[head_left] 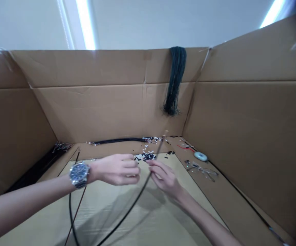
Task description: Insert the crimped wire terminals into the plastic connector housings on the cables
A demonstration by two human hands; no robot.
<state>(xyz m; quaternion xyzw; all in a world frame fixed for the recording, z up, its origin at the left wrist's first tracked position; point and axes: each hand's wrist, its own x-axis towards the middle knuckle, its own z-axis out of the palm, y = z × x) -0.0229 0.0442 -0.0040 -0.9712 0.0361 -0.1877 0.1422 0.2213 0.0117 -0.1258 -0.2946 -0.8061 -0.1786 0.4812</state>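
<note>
My left hand (119, 169), with a silver wristwatch (79, 174) on the wrist, is curled closed near the middle of the cardboard work surface. My right hand (164, 176) is just to its right, fingers pinched on a thin black wire (135, 201) that runs from the lower edge up between both hands. The wire's far end (161, 141) is blurred by motion. Just beyond the hands lies a small pile of black and white connector pieces (145, 156). What the left fingers hold is hidden.
Tall cardboard walls (112, 109) enclose the surface on three sides. A bundle of black wires (174, 80) hangs over the back wall. More wires (119, 140) lie along the back and the left (35, 167). Eyeglasses (201, 169) and a small white oval object (200, 156) lie at right.
</note>
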